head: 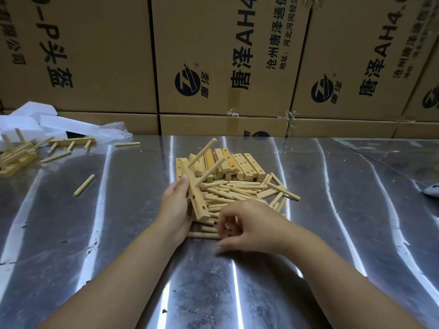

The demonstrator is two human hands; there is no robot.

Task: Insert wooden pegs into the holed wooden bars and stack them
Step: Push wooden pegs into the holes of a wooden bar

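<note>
My left hand [175, 207] grips a holed wooden bar [196, 198], tilted on end, with two pegs [209, 162] standing out of its upper holes and two lower holes bare. My right hand [247, 224] reaches with curled fingers into the heap of loose pegs [240, 193]; whether it has a peg between its fingers is hidden by blur. Behind the heap lie several holed bars [237, 165] side by side. At the far left sits a stack of bars with pegs in them [16, 153].
The work lies on a shiny metal table [118, 233]. Stray pegs [83, 185] lie at the left. White foam blocks [35, 124] and plastic wrap sit at the back left. Printed cardboard boxes [213, 55] wall off the far edge.
</note>
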